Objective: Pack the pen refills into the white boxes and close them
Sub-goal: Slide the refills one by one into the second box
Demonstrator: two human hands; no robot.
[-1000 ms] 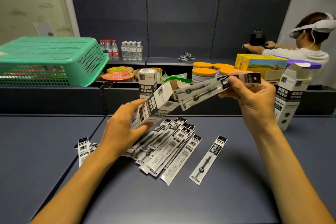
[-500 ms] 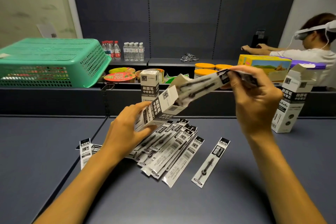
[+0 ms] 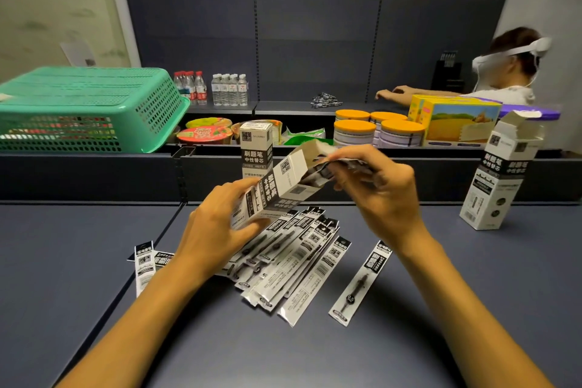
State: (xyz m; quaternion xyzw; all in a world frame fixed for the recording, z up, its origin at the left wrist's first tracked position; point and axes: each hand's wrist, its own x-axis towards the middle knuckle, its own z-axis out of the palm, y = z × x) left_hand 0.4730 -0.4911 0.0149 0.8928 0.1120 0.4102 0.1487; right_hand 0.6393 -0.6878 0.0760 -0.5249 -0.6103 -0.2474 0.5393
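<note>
At far left I see two refill packets [image 3: 145,264] on the table [image 3: 63,261], partly hidden behind the left forearm. The left hand [image 3: 220,227] has its grip closed around a tilted white box [image 3: 277,189], held above the fanned pile of refills [image 3: 293,258], whose upper ends it covers. The right hand [image 3: 378,195] pinches packets at the box mouth; their count is obscured, and further right a second open box [image 3: 500,176] stands upright.

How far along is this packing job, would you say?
Early on, it seems. One white box stands closed at the back. The left hand holds an open box while the right hand pushes refill packets in. A pile of refills lies loose on the table, and another open box waits at right.
</note>
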